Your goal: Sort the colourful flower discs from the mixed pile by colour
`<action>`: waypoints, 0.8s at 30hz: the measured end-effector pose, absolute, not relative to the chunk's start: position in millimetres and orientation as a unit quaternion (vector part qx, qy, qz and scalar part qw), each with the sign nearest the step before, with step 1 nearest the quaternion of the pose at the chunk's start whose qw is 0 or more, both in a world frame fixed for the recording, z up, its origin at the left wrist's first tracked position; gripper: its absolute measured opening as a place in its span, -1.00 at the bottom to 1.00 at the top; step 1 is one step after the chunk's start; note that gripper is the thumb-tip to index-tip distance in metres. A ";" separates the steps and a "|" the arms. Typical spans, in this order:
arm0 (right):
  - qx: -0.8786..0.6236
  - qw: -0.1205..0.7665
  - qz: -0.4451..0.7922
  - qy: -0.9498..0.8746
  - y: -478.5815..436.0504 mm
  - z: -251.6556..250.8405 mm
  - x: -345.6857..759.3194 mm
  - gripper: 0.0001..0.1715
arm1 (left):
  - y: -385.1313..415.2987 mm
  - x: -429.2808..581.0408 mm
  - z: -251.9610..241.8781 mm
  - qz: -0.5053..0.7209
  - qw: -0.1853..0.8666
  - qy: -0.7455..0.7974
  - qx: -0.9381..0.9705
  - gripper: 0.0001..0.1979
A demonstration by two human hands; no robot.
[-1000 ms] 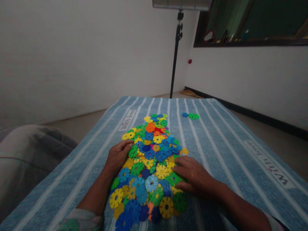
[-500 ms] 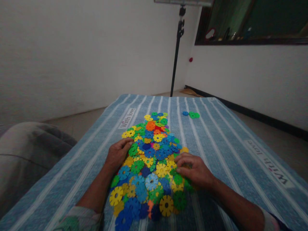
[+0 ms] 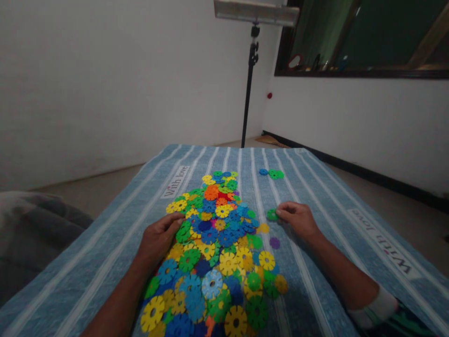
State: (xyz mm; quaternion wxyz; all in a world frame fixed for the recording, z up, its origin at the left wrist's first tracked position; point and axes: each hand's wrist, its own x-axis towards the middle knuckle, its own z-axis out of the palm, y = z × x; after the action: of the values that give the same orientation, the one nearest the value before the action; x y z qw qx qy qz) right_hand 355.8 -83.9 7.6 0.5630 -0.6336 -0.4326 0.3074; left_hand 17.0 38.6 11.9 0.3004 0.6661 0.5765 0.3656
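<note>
One green, notched, round plastic disc (image 3: pixel 272 215) sits pinched in the right hand (image 3: pixel 298 218), right of the multicoloured disc pile (image 3: pixel 206 249) (left hand (image 3: pixel 159 238) at its edge, grip unclear): apparently picking-out, next requiring a steady pinch.

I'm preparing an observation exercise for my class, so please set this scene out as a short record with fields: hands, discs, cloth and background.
Left hand: fingertips at the left edge of the disc pile
Right hand: pinching a green disc, to the right of the pile
Pile colours: mainly yellow, green and blue, some orange and red
Lone disc: purple disc, right of the pile
Farther off: blue disc, green discs
Cloth: blue with white stripes, printed "With love"
Background: black stand, window
</note>
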 end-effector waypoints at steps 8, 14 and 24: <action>-0.694 0.564 0.131 -0.428 -1.7 -3.0 437.6 -0.67 | 41.7 14.2 12.4 0.367 0.296 0.577 0.667 -0.66; -0.723 0.537 0.080 -0.426 52.7 -2.4 469.5 -0.71 | 45.6 9.8 8.4 0.353 0.267 0.590 0.675 -0.67; -0.762 0.446 0.019 -0.469 82.4 -7.7 479.0 -0.75 | 48.2 4.7 3.3 0.340 0.246 0.595 0.685 -0.65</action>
State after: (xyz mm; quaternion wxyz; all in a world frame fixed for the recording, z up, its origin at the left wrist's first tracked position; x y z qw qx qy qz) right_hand 479.0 82.4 -7.7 0.4463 -0.7617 -0.4693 0.0194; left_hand 4.7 48.2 3.3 0.2462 0.6853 0.5949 0.3403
